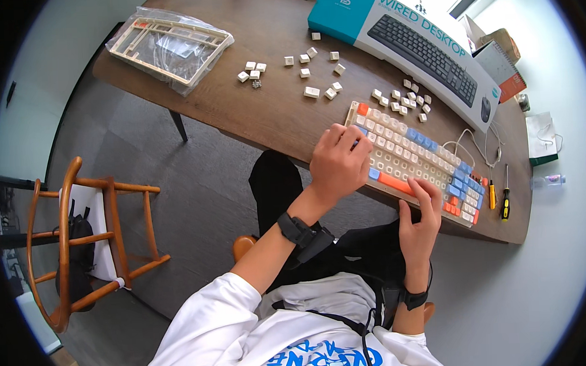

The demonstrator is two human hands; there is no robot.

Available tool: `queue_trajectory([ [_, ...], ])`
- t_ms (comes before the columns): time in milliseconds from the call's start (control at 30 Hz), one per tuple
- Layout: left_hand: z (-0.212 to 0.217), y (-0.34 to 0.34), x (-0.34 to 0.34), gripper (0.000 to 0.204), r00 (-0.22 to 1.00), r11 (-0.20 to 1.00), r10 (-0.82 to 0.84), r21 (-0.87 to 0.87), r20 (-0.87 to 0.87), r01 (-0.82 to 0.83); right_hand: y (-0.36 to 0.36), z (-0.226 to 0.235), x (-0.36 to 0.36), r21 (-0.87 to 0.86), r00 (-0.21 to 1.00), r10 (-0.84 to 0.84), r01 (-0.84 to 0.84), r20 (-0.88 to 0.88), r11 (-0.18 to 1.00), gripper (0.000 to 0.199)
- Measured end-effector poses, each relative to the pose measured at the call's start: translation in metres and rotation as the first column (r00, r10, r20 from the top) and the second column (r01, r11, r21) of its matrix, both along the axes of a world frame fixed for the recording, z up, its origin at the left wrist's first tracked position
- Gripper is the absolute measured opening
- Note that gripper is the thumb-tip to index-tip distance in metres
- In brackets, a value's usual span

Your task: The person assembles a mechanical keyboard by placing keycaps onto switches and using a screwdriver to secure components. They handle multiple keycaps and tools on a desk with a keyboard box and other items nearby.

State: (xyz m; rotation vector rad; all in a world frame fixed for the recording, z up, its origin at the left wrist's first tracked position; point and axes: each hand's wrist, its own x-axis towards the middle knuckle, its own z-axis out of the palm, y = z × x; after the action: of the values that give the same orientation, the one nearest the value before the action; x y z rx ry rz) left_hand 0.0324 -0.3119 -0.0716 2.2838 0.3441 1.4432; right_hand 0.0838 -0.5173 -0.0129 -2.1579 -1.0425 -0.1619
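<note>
Keyboard (414, 153): on the table (277, 118), immediately right of the left hand (341, 162) and just ahead of the right hand (422, 223), within touch of both.
Long axis: slanting from beside the left hand off to the right, right end closer to the body.
Left-end keys: under the left hand, the nearer one, fingers curled down and partly closed; cannot tell whether pinching anything.
Orange space bar (392, 181): right end at the right hand's index fingertip, thumb by the front edge; loosely open, nothing visibly gripped.
Loose keycaps (404, 101): ahead of the left hand, past the keyboard's far edge.
Screwdrivers (505, 203): right of the right hand.
</note>
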Motion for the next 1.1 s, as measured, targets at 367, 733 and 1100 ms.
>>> queue_trajectory([
  [367, 0.002, -0.002, 0.0, 0.01, 1.0, 1.0, 0.001, -0.024, -0.018, -0.001, 0.004, -0.032, -0.023, -0.089, 0.987, -0.029, 0.043, 0.158, 0.995, 0.066],
  [733, 0.001, -0.003, 0.002, 0.013, 1.0, 1.0, 0.006, 0.0, -0.027, -0.006, 0.004, -0.025, -0.017, -0.079, 0.985, -0.02, 0.034, 0.171, 0.996, 0.05],
  [1100, -0.002, -0.001, 0.001, 0.01, 1.0, 0.999, 0.006, 0.037, -0.03, -0.005, 0.047, 0.064, 0.154, -0.08, 0.986, 0.142, -0.135, 0.084, 0.988, 0.019],
])
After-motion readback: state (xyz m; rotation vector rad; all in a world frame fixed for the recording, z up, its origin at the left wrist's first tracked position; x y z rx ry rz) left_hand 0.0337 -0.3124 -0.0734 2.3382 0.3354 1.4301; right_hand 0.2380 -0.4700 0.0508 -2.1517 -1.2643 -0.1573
